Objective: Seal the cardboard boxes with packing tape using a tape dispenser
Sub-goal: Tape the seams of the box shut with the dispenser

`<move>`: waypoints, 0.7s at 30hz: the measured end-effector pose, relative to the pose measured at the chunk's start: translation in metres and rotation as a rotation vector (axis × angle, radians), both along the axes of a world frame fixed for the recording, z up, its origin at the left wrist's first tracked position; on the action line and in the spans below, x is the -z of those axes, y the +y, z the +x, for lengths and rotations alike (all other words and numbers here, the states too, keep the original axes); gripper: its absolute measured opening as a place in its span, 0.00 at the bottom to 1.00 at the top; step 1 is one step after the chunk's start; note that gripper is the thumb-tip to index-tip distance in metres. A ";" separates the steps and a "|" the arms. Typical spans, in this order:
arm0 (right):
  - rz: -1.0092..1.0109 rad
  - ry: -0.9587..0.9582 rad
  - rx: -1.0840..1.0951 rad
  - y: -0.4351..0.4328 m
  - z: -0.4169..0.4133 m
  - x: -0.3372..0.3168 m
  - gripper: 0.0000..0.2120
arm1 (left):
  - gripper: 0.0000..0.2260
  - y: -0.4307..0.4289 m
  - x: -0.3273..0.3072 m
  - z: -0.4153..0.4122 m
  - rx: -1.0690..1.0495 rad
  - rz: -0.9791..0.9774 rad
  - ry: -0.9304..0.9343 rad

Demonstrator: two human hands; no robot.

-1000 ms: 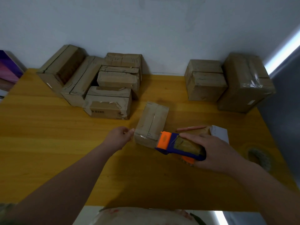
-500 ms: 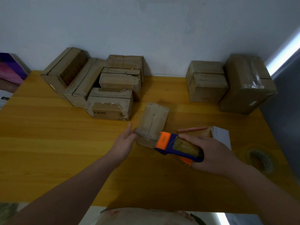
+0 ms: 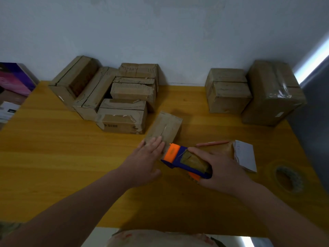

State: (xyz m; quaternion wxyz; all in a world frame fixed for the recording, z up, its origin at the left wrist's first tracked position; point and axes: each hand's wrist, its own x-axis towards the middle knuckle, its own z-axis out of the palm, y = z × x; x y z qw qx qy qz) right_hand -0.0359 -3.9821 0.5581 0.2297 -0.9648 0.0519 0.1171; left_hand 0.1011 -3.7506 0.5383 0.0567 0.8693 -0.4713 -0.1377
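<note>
A yellow wooden table (image 3: 53,157) against a pale wall carries the whole job. Far beyond the right hand (image 3: 220,168) and off to its right stands the biggest carton, a tall box wrapped in clear tape (image 3: 272,93), touching a stack of two smaller boxes (image 3: 227,91) just to its left. Well beyond and to the left of the left hand (image 3: 144,161), a cluster of worn cardboard boxes (image 3: 122,114) is crowded together at the wall, some leaning on each other.

Directly ahead of both hands lies the small cardboard box (image 3: 167,125), flat on the table with its centre seam facing up. The left hand rests on the near end of it, fingers straight and laid flat on the cardboard.

The right hand's fingers and thumb are wrapped round the blue-and-orange tape dispenser (image 3: 185,161), whose orange nose meets the near edge of the small box, just beside the left hand's fingertips.

Just beyond and to the right of the gripping hand lies a white sheet of paper (image 3: 245,154). Farther right of the grip, near the table edge, sits a roll of tape (image 3: 288,177). A pink pencil (image 3: 212,143) lies just beyond the right hand's knuckles.
</note>
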 end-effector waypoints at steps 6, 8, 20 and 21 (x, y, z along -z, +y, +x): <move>0.002 0.031 -0.016 0.000 0.001 -0.002 0.42 | 0.39 0.005 0.006 0.007 0.160 0.052 -0.088; 0.016 0.037 -0.026 -0.002 -0.001 -0.005 0.42 | 0.39 0.005 0.006 0.009 0.166 0.072 -0.089; 0.026 0.104 -0.049 -0.023 -0.031 -0.026 0.43 | 0.43 0.003 0.009 0.011 0.161 0.100 -0.107; 0.018 0.115 -0.048 -0.022 -0.028 -0.025 0.42 | 0.43 0.003 0.009 0.010 0.156 0.095 -0.106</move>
